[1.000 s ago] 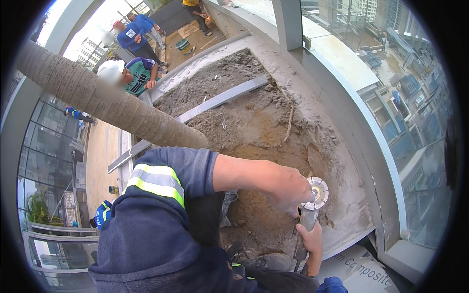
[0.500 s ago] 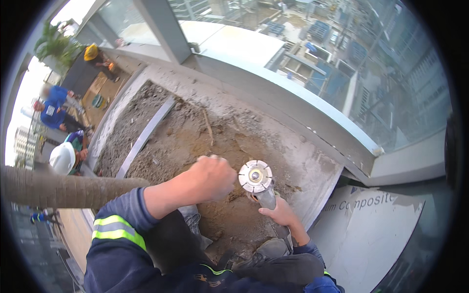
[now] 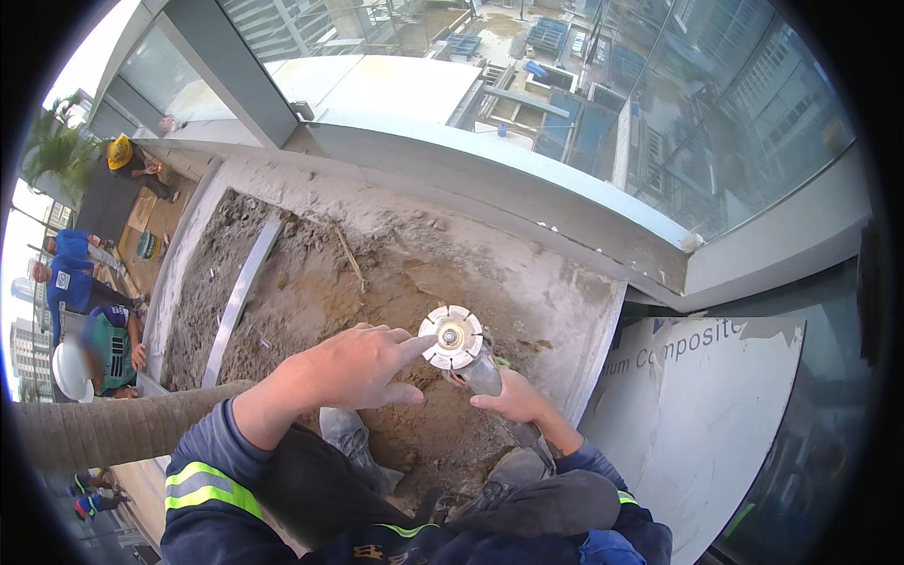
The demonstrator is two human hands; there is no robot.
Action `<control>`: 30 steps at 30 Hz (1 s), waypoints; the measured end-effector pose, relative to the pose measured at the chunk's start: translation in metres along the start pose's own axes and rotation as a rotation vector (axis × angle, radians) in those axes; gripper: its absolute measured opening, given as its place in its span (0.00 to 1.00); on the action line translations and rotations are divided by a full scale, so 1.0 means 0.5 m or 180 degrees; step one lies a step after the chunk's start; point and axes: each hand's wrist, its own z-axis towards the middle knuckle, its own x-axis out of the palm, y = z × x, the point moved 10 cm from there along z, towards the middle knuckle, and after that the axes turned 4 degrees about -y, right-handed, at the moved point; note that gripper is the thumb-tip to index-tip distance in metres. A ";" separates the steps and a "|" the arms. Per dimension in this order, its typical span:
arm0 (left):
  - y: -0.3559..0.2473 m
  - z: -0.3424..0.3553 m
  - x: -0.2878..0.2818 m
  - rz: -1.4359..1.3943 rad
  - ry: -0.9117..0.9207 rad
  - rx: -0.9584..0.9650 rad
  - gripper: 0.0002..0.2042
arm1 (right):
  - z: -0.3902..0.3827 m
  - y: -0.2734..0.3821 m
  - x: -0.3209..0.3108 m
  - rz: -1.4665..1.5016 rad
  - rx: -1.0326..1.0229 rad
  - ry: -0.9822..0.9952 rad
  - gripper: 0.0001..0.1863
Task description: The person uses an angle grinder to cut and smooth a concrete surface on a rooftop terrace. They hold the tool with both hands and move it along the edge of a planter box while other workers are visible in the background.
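Left fingers (image 3: 412,350) by disc (image 3: 451,336), soil (image 3: 306,297) around

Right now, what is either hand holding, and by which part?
The right hand holds the angle grinder by its grey body, behind the disc; the left hand holds nothing.
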 end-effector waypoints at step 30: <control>0.005 0.004 0.012 -0.0365 -0.0079 -0.0039 0.26 | -0.006 0.049 -0.003 -0.0058 0.0266 -0.0080 0.32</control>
